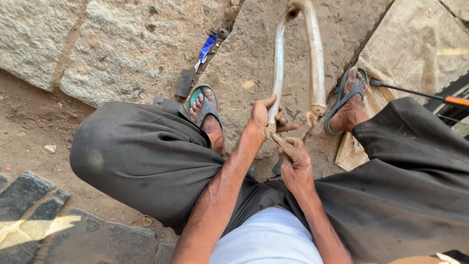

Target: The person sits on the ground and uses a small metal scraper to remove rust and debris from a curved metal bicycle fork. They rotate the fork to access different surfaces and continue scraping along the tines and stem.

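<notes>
Nearest the camera, the person's right hand [294, 164] sits just below centre, fingers curled shut around a small slim tool [276, 138] whose tip points toward 11 o'clock and meets the lower end of a bent metal tube [278, 68]; what kind of tool it is cannot be told. Just above it, at 12 o'clock from that hand, the left hand [264, 116] is closed around the same lower end of the tube, thumb and fingers wrapped tight. From this grip the tube runs up toward 12 o'clock, arches over near the top edge, and comes back down as a second leg that ends in a ragged, rust-coloured stub at 3 o'clock from the left hand. It looks stiff, hollow and fairly light, its worn surface smooth enough to slip, so a full wrap close to the worked end seems the surest hold. A left sandal [204, 105] and a right sandal [348, 100] flank it on the stone slabs [132, 44], with a rod with an orange grip [420, 94] at 3 o'clock.
</notes>
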